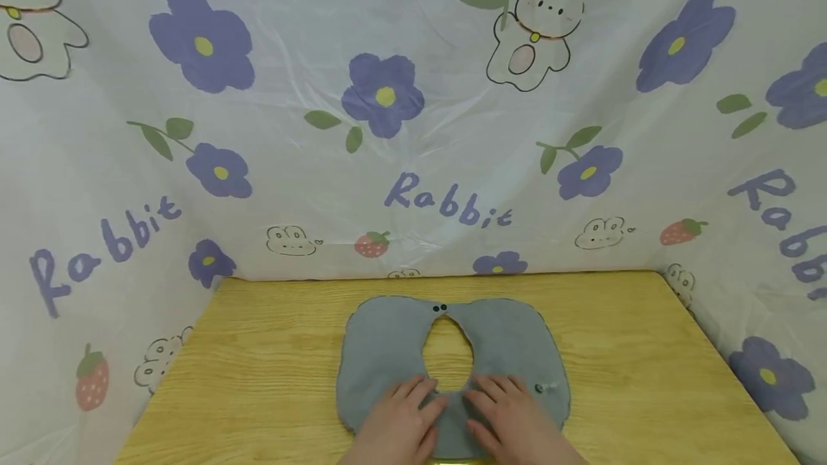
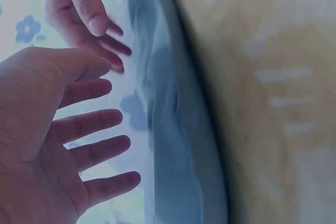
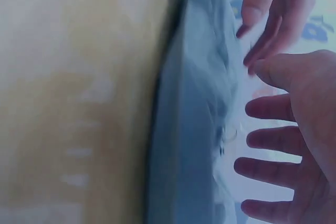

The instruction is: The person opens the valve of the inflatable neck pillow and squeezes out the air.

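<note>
A grey-blue travel neck pillow [image 1: 384, 343] lies flat on the table, its two ends meeting at the far side by two dark snaps [image 1: 439, 308]. A small printed logo [image 1: 546, 387] marks its right half. My left hand [image 1: 400, 415] is over the near left part of the pillow, by the central hole. Over the near right part, my right hand [image 1: 513, 415] mirrors it. Both wrist views show the fingers spread and loosely bent, their tips a little off the surface of the pillow [image 2: 168, 108]. Neither hand holds anything.
Under the pillow is a light wood-grain table [image 1: 271, 350], with its far edge close to a white cloth [image 1: 310, 185]. That cloth hangs at the back and both sides, printed with purple flowers, rabbits and strawberries.
</note>
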Motion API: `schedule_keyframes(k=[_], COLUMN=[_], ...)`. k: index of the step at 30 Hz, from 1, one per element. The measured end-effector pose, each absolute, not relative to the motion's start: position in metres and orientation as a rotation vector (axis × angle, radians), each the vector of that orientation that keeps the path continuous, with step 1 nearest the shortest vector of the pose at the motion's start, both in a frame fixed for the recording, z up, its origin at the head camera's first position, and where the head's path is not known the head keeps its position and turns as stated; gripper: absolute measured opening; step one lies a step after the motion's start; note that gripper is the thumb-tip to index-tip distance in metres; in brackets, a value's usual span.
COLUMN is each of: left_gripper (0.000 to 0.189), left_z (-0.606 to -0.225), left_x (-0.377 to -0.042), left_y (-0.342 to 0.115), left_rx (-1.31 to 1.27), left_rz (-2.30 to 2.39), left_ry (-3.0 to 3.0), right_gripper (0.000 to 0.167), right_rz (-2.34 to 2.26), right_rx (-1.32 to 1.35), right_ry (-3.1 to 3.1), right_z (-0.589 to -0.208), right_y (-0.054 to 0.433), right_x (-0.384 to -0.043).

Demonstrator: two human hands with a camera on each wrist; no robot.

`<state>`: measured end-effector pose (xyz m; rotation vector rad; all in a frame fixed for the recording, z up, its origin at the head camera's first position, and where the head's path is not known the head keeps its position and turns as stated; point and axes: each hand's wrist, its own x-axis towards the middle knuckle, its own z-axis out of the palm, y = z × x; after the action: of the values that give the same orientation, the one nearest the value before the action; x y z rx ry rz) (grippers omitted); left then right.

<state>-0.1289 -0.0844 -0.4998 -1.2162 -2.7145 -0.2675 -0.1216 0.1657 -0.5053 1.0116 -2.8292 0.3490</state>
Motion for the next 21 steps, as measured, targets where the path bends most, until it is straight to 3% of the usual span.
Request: schedule_keyframes(k=[9, 21], left_gripper=[0.029, 0.038], left_z=[-0.484, -0.487], left_x=[-0.171, -0.226], left_y=[-0.102, -0.114], left_rx=[-0.817, -0.716], left_rz=[-0.523, -0.433], left_ry=[-2.769, -2.775], right_gripper=[0.034, 0.051], right_rz=[0.426, 0.331], right_rx=[0.688, 0.596], right_ry=[-2.764, -2.763], right_z=[-0.494, -0.504], right_y=[0.177, 0.19], right_x=[-0.171, -0.213])
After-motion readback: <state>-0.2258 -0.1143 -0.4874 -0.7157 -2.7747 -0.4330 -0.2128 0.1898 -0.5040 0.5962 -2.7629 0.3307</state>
